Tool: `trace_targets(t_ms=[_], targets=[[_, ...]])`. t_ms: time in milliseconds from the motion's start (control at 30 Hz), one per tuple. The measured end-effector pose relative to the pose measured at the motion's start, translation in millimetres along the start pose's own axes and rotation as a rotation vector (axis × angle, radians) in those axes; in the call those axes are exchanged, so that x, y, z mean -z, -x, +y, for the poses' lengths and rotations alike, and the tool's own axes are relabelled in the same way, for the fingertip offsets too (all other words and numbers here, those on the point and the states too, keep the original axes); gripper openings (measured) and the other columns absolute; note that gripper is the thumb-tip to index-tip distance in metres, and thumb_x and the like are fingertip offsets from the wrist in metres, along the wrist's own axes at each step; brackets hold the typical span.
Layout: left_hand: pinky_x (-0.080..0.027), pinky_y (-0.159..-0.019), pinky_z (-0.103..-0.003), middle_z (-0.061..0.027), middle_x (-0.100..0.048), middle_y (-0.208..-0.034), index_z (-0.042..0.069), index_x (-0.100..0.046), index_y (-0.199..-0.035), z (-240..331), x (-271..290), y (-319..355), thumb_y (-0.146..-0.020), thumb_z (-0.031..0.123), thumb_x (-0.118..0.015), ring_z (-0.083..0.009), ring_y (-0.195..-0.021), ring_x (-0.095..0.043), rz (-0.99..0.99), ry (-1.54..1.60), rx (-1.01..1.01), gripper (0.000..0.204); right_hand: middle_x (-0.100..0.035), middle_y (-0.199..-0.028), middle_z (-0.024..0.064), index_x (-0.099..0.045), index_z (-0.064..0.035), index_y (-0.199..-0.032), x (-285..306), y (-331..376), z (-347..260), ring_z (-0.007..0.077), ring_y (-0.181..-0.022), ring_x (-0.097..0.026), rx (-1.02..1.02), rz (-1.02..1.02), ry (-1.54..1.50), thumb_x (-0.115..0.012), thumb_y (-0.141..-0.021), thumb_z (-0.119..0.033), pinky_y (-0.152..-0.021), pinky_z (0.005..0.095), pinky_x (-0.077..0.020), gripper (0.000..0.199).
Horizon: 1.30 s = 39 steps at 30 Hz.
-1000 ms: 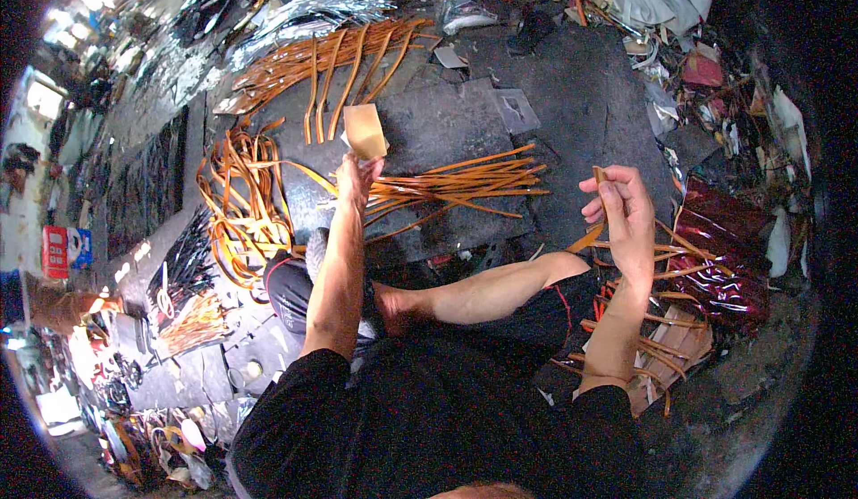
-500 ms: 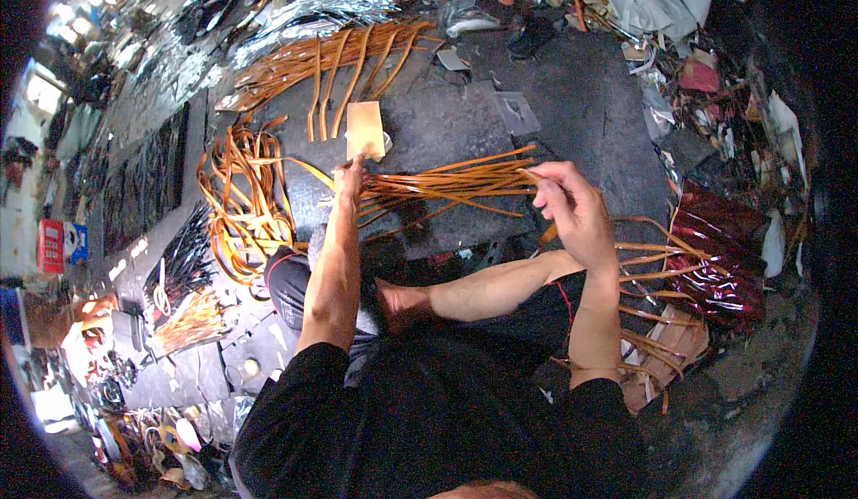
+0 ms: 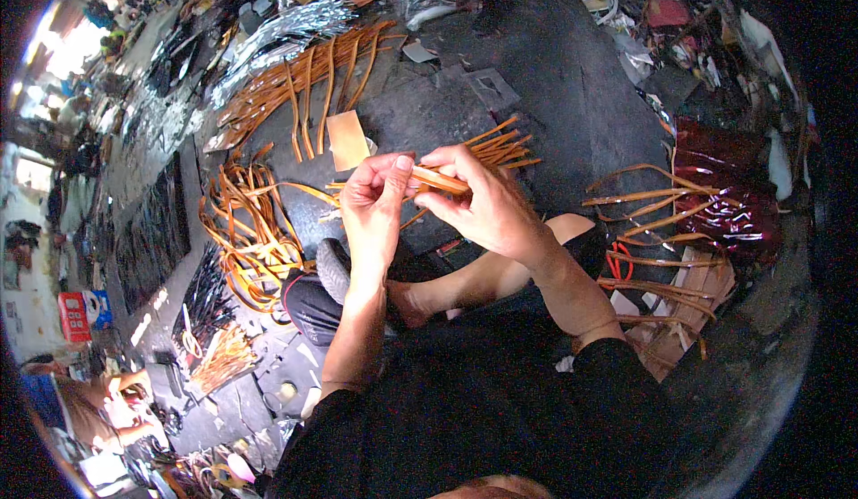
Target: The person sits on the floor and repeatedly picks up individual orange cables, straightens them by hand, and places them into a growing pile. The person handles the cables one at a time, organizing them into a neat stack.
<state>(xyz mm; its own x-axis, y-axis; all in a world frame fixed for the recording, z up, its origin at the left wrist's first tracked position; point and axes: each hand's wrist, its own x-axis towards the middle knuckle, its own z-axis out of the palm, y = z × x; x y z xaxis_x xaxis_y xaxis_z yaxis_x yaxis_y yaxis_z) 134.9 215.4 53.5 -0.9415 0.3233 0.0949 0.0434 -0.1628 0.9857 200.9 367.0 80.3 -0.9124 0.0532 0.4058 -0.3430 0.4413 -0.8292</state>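
Tan leather strips [image 3: 447, 180] sit pinched between both hands above the dark surface [image 3: 572, 88], just over my knee. My left hand [image 3: 375, 200] has its fingers closed on the near end of the bundle; my right hand [image 3: 483, 200] grips it just beside, thumb and fingers shut around the strips. The far ends fan out past the right hand. A tan rectangular piece [image 3: 347, 139] lies near. A looped pile of strips [image 3: 246, 231] lies left.
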Motion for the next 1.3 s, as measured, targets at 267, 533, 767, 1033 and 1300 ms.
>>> trace_targets(t_ms=[267,533,767,1033,1300], targets=[[-0.052,-0.089,-0.033,-0.012,-0.066,-0.114,0.0,-0.063,-0.115,-5,18,9,-0.094,0.017,-0.064,-0.0156,-0.095,-0.064,-0.18,0.216,-0.084,0.028,-0.07,-0.094,0.0099,-0.061,-0.0023,-0.109,-7,3,-5,0.0182,-0.082,-0.07,0.057,0.078,-0.086,-0.072,-0.086,-0.013,-0.07,0.0319,-0.0542,0.028],[-0.047,-0.088,-0.029,-0.0064,-0.06,-0.108,0.002,-0.064,-0.11,-30,29,3,-0.094,0.017,-0.063,-0.0138,-0.099,-0.058,-0.23,0.51,-0.1,0.022,-0.068,-0.088,0.0075,-0.061,-0.0027,-0.107,-19,3,-19,0.0124,-0.073,-0.066,0.01,0.058,-0.126,-0.07,-0.088,-0.01,-0.064,0.0285,-0.0521,0.023],[-0.045,-0.095,-0.035,-0.0079,-0.056,-0.119,0.006,-0.059,-0.112,-25,17,4,-0.097,0.03,-0.058,-0.0183,-0.11,-0.054,-0.245,0.525,-0.23,0.029,-0.067,-0.086,0.0092,-0.06,-0.0032,-0.098,-39,0,-16,0.0218,-0.075,-0.068,0.115,0.202,-0.085,-0.07,-0.086,-0.009,-0.066,0.0326,-0.053,0.016],[-0.038,-0.108,-0.046,-0.0137,-0.058,-0.119,0.008,-0.055,-0.105,-8,-6,19,-0.098,0.032,-0.054,-0.0305,-0.127,-0.048,-0.029,0.772,-0.172,0.026,-0.064,-0.084,0.0103,-0.06,-0.0061,-0.093,-51,-8,-20,0.028,-0.075,-0.067,0.234,0.275,0.029,-0.072,-0.082,-0.011,-0.065,0.0358,-0.0535,0.017],[-0.043,-0.106,-0.047,0.0026,-0.066,-0.097,0.016,-0.059,-0.112,5,11,14,-0.1,0.031,-0.05,-0.019,-0.104,-0.063,-0.11,1.002,-0.242,0.021,-0.064,-0.082,0.0089,-0.059,-0.0063,-0.095,-48,-1,-15,0.0266,-0.075,-0.068,0.345,0.226,0.112,-0.072,-0.08,-0.006,-0.064,0.0362,-0.054,0.02]])
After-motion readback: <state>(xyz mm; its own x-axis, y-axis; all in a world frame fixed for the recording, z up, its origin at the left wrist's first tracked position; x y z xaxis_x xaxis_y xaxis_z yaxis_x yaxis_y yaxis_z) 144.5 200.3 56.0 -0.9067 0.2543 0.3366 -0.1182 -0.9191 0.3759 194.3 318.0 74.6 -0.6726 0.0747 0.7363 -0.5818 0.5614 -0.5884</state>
